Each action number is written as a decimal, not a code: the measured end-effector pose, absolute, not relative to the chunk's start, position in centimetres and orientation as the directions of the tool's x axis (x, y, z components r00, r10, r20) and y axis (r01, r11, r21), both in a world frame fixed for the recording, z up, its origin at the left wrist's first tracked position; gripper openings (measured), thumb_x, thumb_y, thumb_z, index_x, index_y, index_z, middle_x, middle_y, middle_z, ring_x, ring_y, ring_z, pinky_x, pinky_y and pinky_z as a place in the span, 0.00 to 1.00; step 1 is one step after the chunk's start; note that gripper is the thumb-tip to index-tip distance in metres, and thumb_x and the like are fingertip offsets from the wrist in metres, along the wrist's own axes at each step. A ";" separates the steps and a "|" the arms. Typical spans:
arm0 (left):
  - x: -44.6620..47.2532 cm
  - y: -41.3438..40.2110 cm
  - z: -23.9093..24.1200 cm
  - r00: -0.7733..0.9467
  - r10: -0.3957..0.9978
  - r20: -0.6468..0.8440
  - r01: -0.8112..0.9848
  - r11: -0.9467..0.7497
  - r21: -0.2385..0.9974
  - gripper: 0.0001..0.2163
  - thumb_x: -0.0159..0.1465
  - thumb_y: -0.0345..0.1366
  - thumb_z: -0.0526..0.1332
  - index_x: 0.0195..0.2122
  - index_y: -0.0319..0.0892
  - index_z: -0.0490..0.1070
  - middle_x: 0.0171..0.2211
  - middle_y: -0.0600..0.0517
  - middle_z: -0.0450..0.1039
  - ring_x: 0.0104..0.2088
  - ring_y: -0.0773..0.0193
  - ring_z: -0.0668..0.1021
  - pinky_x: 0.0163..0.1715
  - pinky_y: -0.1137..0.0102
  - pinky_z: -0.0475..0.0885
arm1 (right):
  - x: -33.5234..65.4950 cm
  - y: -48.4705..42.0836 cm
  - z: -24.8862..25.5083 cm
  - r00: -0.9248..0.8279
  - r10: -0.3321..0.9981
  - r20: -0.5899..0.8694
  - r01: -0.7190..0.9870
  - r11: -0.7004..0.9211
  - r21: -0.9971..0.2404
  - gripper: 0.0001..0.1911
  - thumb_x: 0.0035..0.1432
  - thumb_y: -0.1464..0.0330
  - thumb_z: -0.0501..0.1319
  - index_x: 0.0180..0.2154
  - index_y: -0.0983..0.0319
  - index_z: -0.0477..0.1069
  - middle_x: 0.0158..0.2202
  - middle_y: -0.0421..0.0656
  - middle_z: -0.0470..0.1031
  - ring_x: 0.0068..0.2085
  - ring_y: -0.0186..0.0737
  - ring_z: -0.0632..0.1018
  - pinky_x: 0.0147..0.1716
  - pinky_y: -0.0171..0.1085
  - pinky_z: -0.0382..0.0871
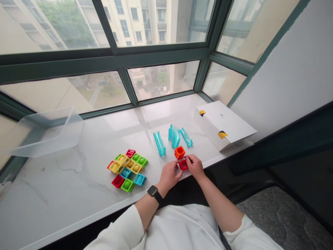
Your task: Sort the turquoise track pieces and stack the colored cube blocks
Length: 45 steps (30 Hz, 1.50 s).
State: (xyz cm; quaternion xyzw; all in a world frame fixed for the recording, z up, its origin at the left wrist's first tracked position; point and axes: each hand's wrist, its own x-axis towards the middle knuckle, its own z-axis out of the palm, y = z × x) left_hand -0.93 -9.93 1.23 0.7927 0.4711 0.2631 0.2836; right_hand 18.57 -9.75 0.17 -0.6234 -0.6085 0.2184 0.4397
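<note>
Red hollow square block (183, 165) is sitting between both hands, lower centre-right of frame, on a white marble sill (78, 173). Right hand (195, 166) is gripping it, fingers (189, 158) closing down over its top edge. Left hand (169, 176) is curling in from its left side; fingers (177, 167) are nearly closed, contact unclear from this view. Orange hollow block (179, 152) is sitting just above it. Three clear teal track pieces (174, 136) are lying above that: one straight, two curved. Multicoloured block cluster (127, 170) is lying left of the hands, roughly a dozen blocks, exact count unclear. Clear plastic bin (47, 133) is sitting upper left; white taped box (222, 125) is lying at right.
</note>
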 end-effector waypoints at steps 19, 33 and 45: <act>-2.0 -9.5 1.3 0.475 0.869 0.136 0.528 -0.406 0.746 0.25 0.64 0.42 0.67 0.61 0.44 0.70 0.42 0.47 0.79 0.43 0.53 0.80 0.48 0.58 0.75 | 18.8 -9.6 0.2 0.197 0.947 0.254 0.565 0.102 -0.819 0.18 0.72 0.59 0.53 0.42 0.57 0.80 0.41 0.48 0.81 0.45 0.50 0.81 0.47 0.46 0.75; -2.0 -9.3 1.5 0.484 0.867 0.121 0.542 -0.405 0.736 0.27 0.65 0.42 0.66 0.64 0.45 0.68 0.41 0.47 0.79 0.42 0.53 0.79 0.47 0.57 0.75 | 18.7 -9.7 -0.1 0.166 0.951 0.262 0.541 0.134 -0.830 0.21 0.75 0.57 0.51 0.49 0.56 0.80 0.46 0.48 0.81 0.49 0.50 0.81 0.52 0.46 0.75; -2.9 -9.6 2.1 0.490 0.869 0.073 0.477 -0.338 0.811 0.29 0.64 0.39 0.67 0.66 0.44 0.66 0.46 0.46 0.79 0.45 0.54 0.80 0.51 0.58 0.76 | 18.9 -9.8 0.1 0.244 0.947 0.209 0.439 0.085 -0.895 0.22 0.72 0.54 0.52 0.50 0.58 0.80 0.45 0.49 0.79 0.43 0.49 0.80 0.44 0.46 0.78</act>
